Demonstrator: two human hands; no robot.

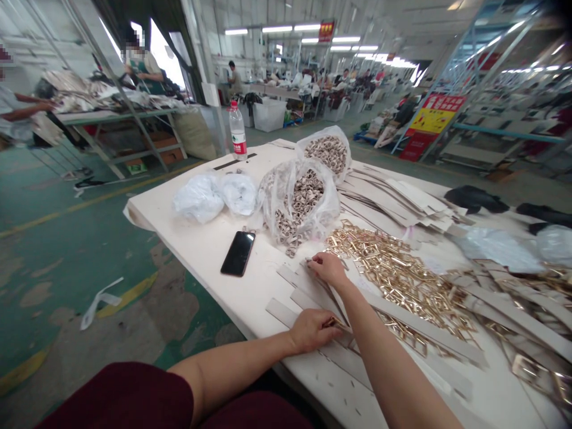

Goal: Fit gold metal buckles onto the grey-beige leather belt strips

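Note:
My left hand [315,329] is closed around a gold buckle [333,322] and a beige strap near the table's front edge. Just beyond it, my right hand [329,269] pinches a small beige piece [308,261] at its fingertips; whether this is a loop or a strap end I cannot tell. A narrow strap [336,301] shows between the two hands. Flat beige strips [281,312] lie beside and under them. A heap of gold buckles [393,268] spreads to the right. Behind my right hand, an open plastic bag [272,196] holds many small beige loops [306,196].
A black phone [238,254] lies left of my hands. White plastic bundles [199,198], a water bottle [238,134] and a second bag of loops [328,152] stand farther back. More strips [402,199] and dark pieces [476,198] lie at right. People work at distant tables.

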